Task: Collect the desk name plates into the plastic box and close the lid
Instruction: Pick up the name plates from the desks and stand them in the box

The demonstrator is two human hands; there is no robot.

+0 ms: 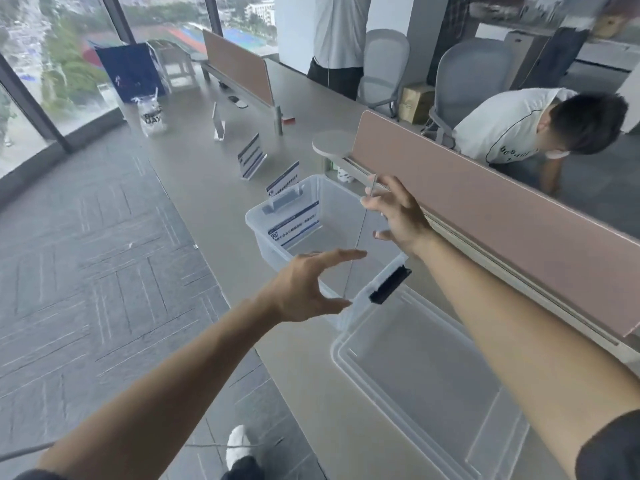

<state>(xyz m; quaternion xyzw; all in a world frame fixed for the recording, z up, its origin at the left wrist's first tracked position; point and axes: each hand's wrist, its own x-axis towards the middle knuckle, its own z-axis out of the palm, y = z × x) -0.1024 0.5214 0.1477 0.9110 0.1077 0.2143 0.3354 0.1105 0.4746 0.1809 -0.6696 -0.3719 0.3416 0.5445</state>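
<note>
The clear plastic box (254,221) stands open on the long desk, with a black latch (389,285) at its near end. One name plate with a blue and white label (294,223) leans inside against the far wall. A transparent name plate (360,237), seen edge-on as a thin line, hangs upright over the box. My right hand (398,218) pinches its top edge. My left hand (304,289) has its fingers spread, index and thumb tips touching the plate's left face. The clear lid (415,375) lies flat on the desk in front of the box.
Three more name plates stand on the desk beyond the box: one (283,181) right behind it, another (251,157) farther back, and a clear one (218,124) beyond that. A pink divider (502,216) runs along the right. One person crouches behind it; another stands farther back.
</note>
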